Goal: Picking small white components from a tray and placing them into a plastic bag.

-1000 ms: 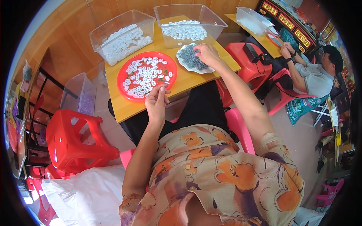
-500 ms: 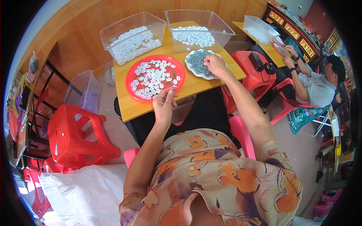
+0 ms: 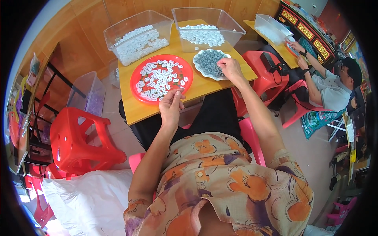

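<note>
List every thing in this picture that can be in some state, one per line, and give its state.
Red plate: flat on the table, strewn with small white pieces.
White dish: heaped with small grey pieces.
Left bin: open, part full of white pieces.
Right bin: open, white pieces across its bottom.
Left hand: fingers pinched together at the plate's near rim.
Right hand: resting on the dish.
Red stool: upright, unoccupied.

Bright, even daylight, sharp at the centre; soft shadows lie under the yellow wooden worktop (image 3: 204,84); fisheye bending and a black rim spoil the edges.
</note>
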`<state>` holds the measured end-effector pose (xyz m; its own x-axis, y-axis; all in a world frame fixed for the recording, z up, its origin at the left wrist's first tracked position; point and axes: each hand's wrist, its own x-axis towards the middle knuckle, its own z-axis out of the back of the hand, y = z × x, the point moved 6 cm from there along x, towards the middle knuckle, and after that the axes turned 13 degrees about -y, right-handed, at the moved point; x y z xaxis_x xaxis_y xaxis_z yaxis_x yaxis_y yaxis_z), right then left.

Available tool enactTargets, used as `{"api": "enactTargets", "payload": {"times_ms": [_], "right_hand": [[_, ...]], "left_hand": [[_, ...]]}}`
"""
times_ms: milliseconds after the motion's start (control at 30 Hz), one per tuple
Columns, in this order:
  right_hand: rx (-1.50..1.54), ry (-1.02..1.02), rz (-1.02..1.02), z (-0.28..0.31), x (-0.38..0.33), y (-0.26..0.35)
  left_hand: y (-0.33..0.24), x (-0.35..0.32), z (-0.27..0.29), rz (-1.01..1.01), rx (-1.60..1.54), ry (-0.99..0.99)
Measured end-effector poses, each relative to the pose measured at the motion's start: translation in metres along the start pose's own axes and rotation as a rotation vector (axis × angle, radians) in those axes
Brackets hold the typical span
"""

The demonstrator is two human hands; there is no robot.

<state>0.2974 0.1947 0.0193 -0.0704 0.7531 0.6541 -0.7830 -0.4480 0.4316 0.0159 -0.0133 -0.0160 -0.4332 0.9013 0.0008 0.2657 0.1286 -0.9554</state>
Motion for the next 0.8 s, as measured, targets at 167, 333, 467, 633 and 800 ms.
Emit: {"api": "enactTargets", "payload": {"times_ms": [167, 333, 467, 633, 800], "right_hand": [[0.251, -0.045, -0.17, 0.008, -0.014, 0.001], [0.603, -0.081, -0.493, 0.004, -0.017, -0.021], [0.641, -0.067, -0.531, 0.0, -0.025, -0.038], [0.783, 0.053, -0.503, 0.011, -0.025, 0.027], [0.99, 0.266, -0.466, 0.015, -0.06, 0.142]], "left_hand": [[0.001, 0.0, 0.002, -0.007, 0.009, -0.01], [0.001, -0.002, -0.001, 0.0, -0.009, -0.003], [0.004, -0.002, -0.004, 0.002, 0.006, 0.017], [0.002, -0.004, -0.002, -0.003, 0.038, 0.026], [0.001, -0.008, -0.009, 0.036, -0.058, 0.072]]}}
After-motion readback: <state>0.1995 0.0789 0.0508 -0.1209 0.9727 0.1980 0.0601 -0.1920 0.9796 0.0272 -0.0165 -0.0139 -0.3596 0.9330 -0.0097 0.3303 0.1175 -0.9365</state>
